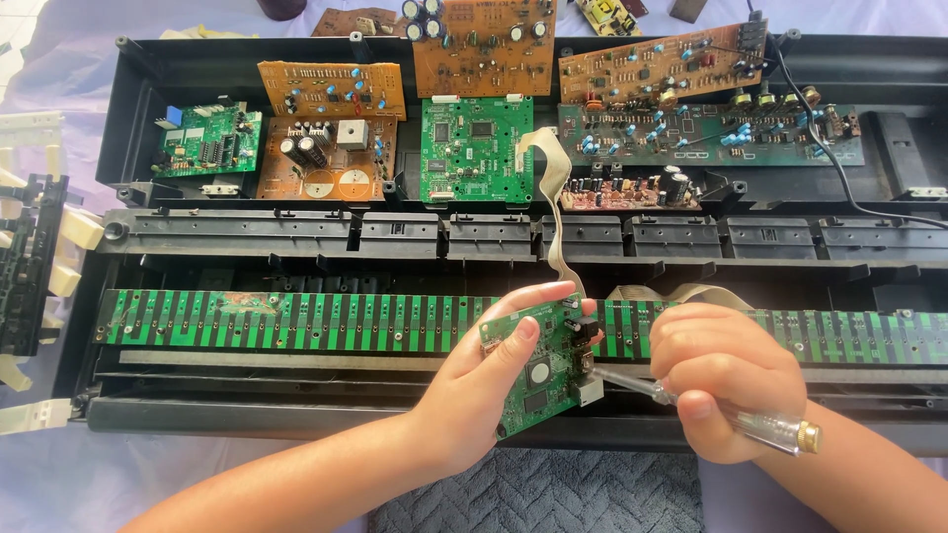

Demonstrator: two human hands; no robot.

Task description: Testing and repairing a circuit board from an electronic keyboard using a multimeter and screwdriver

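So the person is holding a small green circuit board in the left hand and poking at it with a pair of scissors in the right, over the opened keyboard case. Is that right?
Not quite. The head view shows the right hand holding a screwdriver with a clear handle, not scissors. Its tip meets the small green circuit board held in the left hand, over the opened keyboard case.

Small circuit board (536, 365): green, roughly square, studded with chips and a round silver part; tilted upright, lower centre of the frame.
Screwdriver (726, 415): clear handle, brass end cap, thin metal shaft; lies slanted, tip touching the board's right edge.
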